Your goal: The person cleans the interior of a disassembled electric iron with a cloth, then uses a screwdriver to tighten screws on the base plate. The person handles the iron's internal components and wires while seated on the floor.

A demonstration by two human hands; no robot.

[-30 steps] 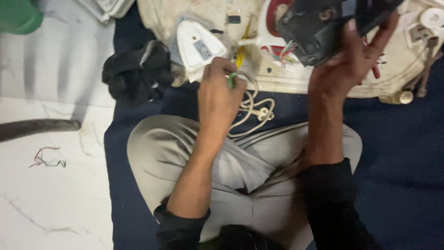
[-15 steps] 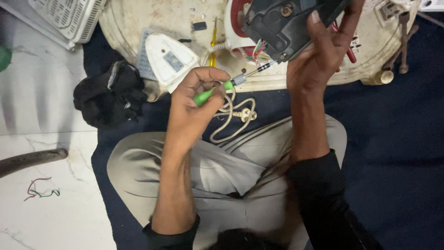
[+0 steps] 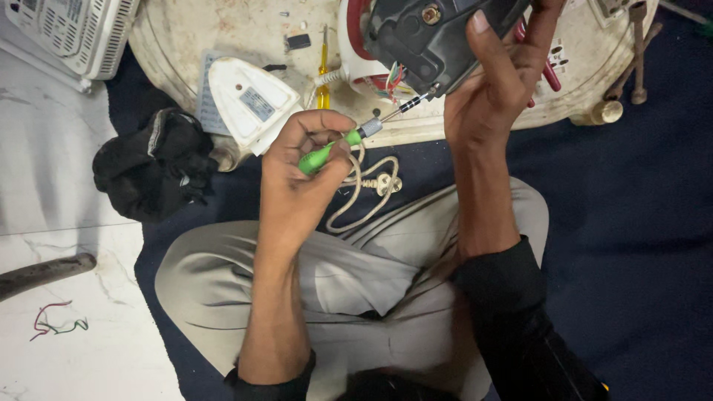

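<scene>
My left hand (image 3: 303,167) grips a green-handled screwdriver (image 3: 334,147), its thin shaft angled up to the right with the tip at the underside of a dark, blackened appliance body (image 3: 431,33). My right hand (image 3: 496,85) holds that body up from its right side, thumb across its face. Coloured wires (image 3: 392,78) hang from the body near the screwdriver tip. A pale cord with a plug (image 3: 371,186) lies looped on my lap below the left hand.
A round cream tray (image 3: 223,30) holds a white triangular iron cover (image 3: 249,104), a yellow screwdriver (image 3: 324,70), small parts and rusty tools (image 3: 635,52). A black cloth (image 3: 152,163) lies at left, a white grille (image 3: 70,30) top left, wire scraps (image 3: 56,323) on the marble floor.
My left hand picked up the green screwdriver and raised it, bringing its tip to the dark body. My right hand has kept hold of the body.
</scene>
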